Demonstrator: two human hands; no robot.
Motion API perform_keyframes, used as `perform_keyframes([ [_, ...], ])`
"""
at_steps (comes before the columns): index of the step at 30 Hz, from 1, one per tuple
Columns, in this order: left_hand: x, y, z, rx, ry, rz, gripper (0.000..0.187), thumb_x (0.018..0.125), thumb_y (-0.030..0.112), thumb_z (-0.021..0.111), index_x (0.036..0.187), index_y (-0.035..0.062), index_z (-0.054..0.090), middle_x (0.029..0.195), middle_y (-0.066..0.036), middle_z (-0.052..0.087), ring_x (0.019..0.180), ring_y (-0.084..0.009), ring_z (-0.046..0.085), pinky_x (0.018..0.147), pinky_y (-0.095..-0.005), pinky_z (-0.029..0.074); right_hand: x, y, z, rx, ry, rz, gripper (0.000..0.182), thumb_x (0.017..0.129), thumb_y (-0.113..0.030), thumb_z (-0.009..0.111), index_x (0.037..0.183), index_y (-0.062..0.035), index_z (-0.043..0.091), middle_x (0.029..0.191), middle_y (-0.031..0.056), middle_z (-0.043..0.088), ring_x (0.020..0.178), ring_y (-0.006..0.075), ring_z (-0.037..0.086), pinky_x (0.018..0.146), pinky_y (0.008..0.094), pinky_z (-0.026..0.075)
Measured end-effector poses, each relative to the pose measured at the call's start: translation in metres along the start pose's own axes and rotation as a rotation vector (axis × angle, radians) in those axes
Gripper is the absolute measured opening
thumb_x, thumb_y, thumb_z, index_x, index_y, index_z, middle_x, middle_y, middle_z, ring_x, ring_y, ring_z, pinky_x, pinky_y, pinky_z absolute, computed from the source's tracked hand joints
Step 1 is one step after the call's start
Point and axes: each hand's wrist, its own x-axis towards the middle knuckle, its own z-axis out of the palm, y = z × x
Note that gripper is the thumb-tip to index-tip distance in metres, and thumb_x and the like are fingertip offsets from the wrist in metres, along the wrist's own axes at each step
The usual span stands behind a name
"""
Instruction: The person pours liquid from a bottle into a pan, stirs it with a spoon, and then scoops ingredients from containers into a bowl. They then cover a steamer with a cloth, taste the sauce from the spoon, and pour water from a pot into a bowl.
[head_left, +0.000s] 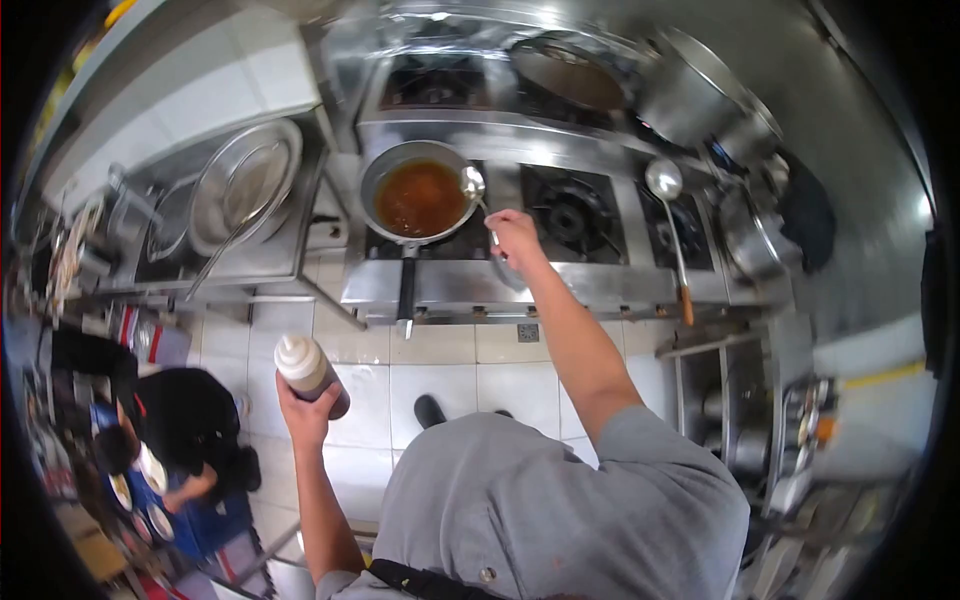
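Note:
My right hand (pixel 513 238) is closed around the handle of a metal spoon (pixel 473 184). The spoon's bowl is at the right rim of a frying pan (pixel 378 160) that holds a brown-orange liquid (pixel 418 198). The pan sits on the stove with its black handle (pixel 408 285) pointing toward me. In my left hand (pixel 306 405) is a squeeze bottle (pixel 312 372) with a white cap and dark contents. It is held tilted, away from the stove, over the floor.
A long ladle (pixel 674 230) with a wooden handle lies across the right burner. Large pots (pixel 690 90) stand at the back right, and a wide pan (pixel 568 75) is behind. Metal bowls (pixel 245 185) rest on the left counter. A co-worker (pixel 185 425) bends over plates at lower left.

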Motion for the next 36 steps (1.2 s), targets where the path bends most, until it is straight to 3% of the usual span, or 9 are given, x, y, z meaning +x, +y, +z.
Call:
perform_keyframes([
  [3,-0.007,0.021,0.020,0.040,-0.103,0.021,0.083,0.059,0.020,0.086,0.130,0.0014,0.047,0.119,-0.013,0.056,0.109,-0.0262,0.055,0.096,-0.0384,0.043,-0.033,0.032,-0.054,0.108,0.001,-0.093,0.012,0.085,-0.017,0.066,0.090,-0.0058,0.067,0.075,0.0053,0.058,0.048,0.0176,0.052,0.043,0.0320,0.043],
  [4,-0.009,0.020,0.030,0.041,-0.128,0.027,0.084,0.060,0.021,0.086,0.131,0.0004,0.046,0.120,-0.014,0.056,0.110,-0.0268,0.055,0.097,-0.0390,0.043,-0.044,0.041,-0.077,0.027,0.007,0.011,0.013,0.086,-0.018,0.066,0.091,-0.0065,0.066,0.079,0.0054,0.059,0.050,0.0176,0.054,0.043,0.0323,0.044],
  [9,-0.037,0.080,0.132,-0.032,-0.389,0.191,0.077,0.065,0.014,0.082,0.131,-0.0026,0.045,0.121,-0.015,0.055,0.111,-0.0267,0.055,0.099,-0.0388,0.042,-0.153,0.158,-0.221,0.207,0.088,0.089,0.012,0.086,-0.014,0.062,0.084,-0.0023,0.064,0.068,0.0053,0.058,0.048,0.0152,0.054,0.042,0.0321,0.044],
  [13,-0.090,0.120,0.265,-0.246,-0.709,0.171,0.074,0.069,0.013,0.081,0.131,-0.0024,0.045,0.123,-0.014,0.055,0.110,-0.0249,0.055,0.098,-0.0371,0.043,-0.276,0.248,-0.356,-0.002,0.302,0.175,0.013,0.085,-0.015,0.062,0.083,-0.0025,0.065,0.065,0.0068,0.057,0.046,0.0151,0.052,0.040,0.0333,0.042],
  [18,-0.197,0.197,0.435,-0.314,-1.244,0.262,0.071,0.067,0.005,0.082,0.128,0.0006,0.046,0.121,-0.012,0.055,0.108,-0.0218,0.056,0.096,-0.0364,0.045,-0.419,0.311,-0.461,0.299,0.772,0.419,0.013,0.085,-0.017,0.063,0.085,-0.0037,0.064,0.062,0.0042,0.051,0.044,0.0156,0.047,0.039,0.0323,0.042],
  [22,-0.300,0.268,0.541,-0.503,-1.692,0.256,0.067,0.067,0.001,0.080,0.127,0.0016,0.050,0.115,-0.008,0.060,0.105,-0.0198,0.060,0.092,-0.0344,0.048,-0.491,0.340,-0.491,0.481,1.068,0.426,0.010,0.084,-0.014,0.064,0.084,-0.0043,0.062,0.062,0.0029,0.049,0.043,0.0145,0.045,0.038,0.0308,0.038],
  [26,-0.399,0.335,0.646,-0.629,-1.947,0.344,0.067,0.072,0.005,0.077,0.132,0.0023,0.046,0.119,-0.007,0.058,0.109,-0.0192,0.057,0.097,-0.0333,0.044,-0.537,0.367,-0.487,0.777,1.349,0.493,0.009,0.085,-0.014,0.062,0.082,-0.0066,0.059,0.062,0.0028,0.048,0.043,0.0160,0.047,0.037,0.0315,0.034],
  [34,-0.627,0.492,0.853,-0.868,-1.952,0.584,0.063,0.070,0.012,0.081,0.123,0.0017,0.049,0.114,-0.010,0.061,0.103,-0.0202,0.061,0.091,-0.0342,0.049,-0.563,0.463,-0.467,1.100,1.647,0.656,0.019,0.084,-0.018,0.062,0.095,-0.0032,0.064,0.061,0.0091,0.053,0.042,0.0200,0.050,0.036,0.0365,0.036],
  [36,-0.685,0.515,0.919,-0.844,-1.872,0.668,0.065,0.068,0.016,0.083,0.121,0.0006,0.050,0.114,-0.012,0.062,0.103,-0.0230,0.061,0.091,-0.0354,0.049,-0.560,0.439,-0.470,1.144,1.698,0.712,0.018,0.085,-0.018,0.061,0.094,-0.0032,0.063,0.061,0.0095,0.053,0.042,0.0206,0.051,0.036,0.0368,0.036],
])
